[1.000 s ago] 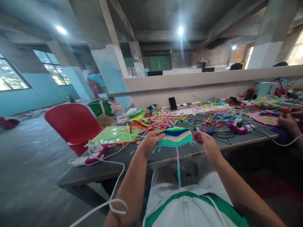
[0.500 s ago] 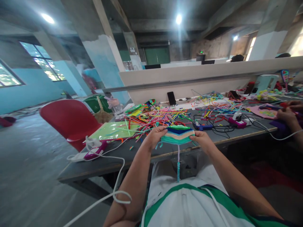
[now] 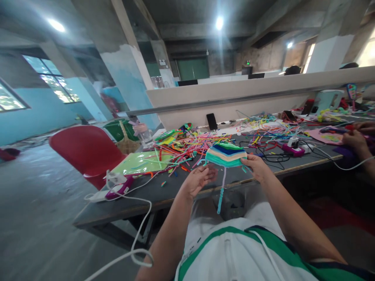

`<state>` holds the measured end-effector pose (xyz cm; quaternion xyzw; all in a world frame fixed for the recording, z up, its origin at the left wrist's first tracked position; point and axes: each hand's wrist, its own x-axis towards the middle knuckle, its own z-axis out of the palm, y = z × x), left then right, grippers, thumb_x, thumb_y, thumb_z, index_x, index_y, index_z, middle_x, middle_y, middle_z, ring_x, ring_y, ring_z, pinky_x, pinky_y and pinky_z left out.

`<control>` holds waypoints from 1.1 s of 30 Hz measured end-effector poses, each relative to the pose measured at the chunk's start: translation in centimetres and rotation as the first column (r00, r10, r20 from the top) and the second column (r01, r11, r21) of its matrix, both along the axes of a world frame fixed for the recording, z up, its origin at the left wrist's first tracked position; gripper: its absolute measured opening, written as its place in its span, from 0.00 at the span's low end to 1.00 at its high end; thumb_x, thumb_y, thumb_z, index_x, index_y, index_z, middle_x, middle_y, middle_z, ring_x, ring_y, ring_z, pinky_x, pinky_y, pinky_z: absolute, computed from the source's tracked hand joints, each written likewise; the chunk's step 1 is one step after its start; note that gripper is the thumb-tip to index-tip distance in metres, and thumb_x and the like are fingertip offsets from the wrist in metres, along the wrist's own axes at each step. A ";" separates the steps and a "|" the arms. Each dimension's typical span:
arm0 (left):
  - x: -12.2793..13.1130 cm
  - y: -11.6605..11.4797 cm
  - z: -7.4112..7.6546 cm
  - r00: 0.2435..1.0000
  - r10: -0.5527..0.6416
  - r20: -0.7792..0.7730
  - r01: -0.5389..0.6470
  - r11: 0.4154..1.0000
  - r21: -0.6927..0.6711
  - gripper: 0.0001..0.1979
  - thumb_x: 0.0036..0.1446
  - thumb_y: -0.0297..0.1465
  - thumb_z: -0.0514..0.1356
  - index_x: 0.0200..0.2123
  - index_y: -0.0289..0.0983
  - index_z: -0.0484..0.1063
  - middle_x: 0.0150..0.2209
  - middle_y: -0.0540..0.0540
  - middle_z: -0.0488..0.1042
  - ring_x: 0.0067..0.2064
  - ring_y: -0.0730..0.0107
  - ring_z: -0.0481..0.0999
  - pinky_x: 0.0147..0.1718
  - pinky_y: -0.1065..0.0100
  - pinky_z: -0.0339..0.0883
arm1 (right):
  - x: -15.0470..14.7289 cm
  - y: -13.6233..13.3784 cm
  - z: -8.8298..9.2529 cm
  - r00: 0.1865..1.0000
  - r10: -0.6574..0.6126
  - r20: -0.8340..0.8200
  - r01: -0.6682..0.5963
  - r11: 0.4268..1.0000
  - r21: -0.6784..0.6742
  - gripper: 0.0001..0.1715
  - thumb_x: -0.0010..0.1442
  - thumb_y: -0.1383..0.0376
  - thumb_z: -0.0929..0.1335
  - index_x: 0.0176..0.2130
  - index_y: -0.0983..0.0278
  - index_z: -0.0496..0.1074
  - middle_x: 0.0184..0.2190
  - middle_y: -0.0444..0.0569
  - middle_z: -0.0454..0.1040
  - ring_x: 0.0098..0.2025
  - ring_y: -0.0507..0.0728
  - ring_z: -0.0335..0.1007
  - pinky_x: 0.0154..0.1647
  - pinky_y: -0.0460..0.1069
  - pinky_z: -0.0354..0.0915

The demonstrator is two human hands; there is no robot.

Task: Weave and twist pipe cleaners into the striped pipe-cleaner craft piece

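Holding the action at the centre of the frame, the right hand [image 3: 254, 165] has its grip pinched on the right edge of a striped panel [image 3: 226, 157], thumb and fingers closed over the fuzzy rows, and that single pinch appears to carry the whole piece! The panel tilts above the counter [image 3: 172, 190], bands of green, dark blue, cream and turquoise bending to a shallow point, with a pale lilac strand [image 3: 224, 177] dropping from its lower edge to a thicker teal end [image 3: 220, 201] over the person's lap. And the left hand [image 3: 199, 180]? Its grip is empty, fingers loosely parted and smeared by blur just below the panel's lower left corner; whether a fingertip brushes it, I can't tell. On handling, my call is featherlight and soft, bendable like fuzzy-wire stems, hardly slippery, but easy to crease or pull apart at the joins. Best hold? Flat along both side edges where the rows lie packed, with no tugging on that dangling strand or the little loose ends at the corners. Behind it, middle of the frame, what a tangle: chenille stems [image 3: 199, 145] strewn in pink, red, yellow and green, a shiny light-green sheet [image 3: 139, 162] to their left, a dark smartphone [image 3: 211, 121] propped beyond. And far right, a co-worker's hand [image 3: 354, 141] beside a pink piece [image 3: 322, 135]!
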<state>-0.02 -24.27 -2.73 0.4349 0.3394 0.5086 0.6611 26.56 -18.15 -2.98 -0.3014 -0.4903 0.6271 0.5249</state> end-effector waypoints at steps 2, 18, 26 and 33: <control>1.6 -0.6 -0.2 1.000 0.029 -0.009 -0.029 1.000 -0.005 0.17 0.54 0.34 0.63 0.46 0.33 0.71 0.43 0.36 0.77 0.43 0.59 0.78 0.44 0.59 0.71 | -0.4 -0.2 0.3 1.000 0.009 -0.008 -0.009 1.000 -0.002 0.18 0.40 0.60 0.77 0.34 0.64 0.79 0.30 0.48 0.80 0.31 0.55 0.75 0.36 0.47 0.70; 4.7 -1.3 -2.0 0.975 0.219 -0.040 -0.218 0.976 0.019 0.20 0.54 0.42 0.60 0.45 0.37 0.67 0.33 0.45 0.77 0.23 0.74 0.74 0.26 0.69 0.69 | -2.5 -0.7 1.8 1.000 -0.006 0.022 0.009 0.995 -0.103 0.17 0.48 0.52 0.74 0.32 0.63 0.76 0.28 0.48 0.79 0.27 0.53 0.76 0.25 0.44 0.67; 4.7 -1.8 -1.7 0.980 0.201 -0.002 -0.201 0.978 0.049 0.20 0.54 0.44 0.60 0.43 0.35 0.67 0.29 0.46 0.76 0.22 0.75 0.72 0.24 0.72 0.66 | -2.1 1.1 2.9 0.995 0.071 0.072 -0.069 0.997 -0.035 0.19 0.44 0.56 0.76 0.34 0.63 0.76 0.28 0.47 0.79 0.28 0.54 0.75 0.29 0.46 0.70; 5.7 -2.5 -2.8 0.985 0.144 0.091 -0.146 0.989 0.014 0.21 0.53 0.41 0.62 0.47 0.37 0.67 0.35 0.44 0.75 0.34 0.69 0.76 0.35 0.66 0.71 | -3.2 2.4 3.4 0.997 0.079 0.021 -0.078 0.996 -0.032 0.18 0.44 0.57 0.76 0.34 0.65 0.76 0.27 0.48 0.79 0.27 0.56 0.75 0.30 0.50 0.72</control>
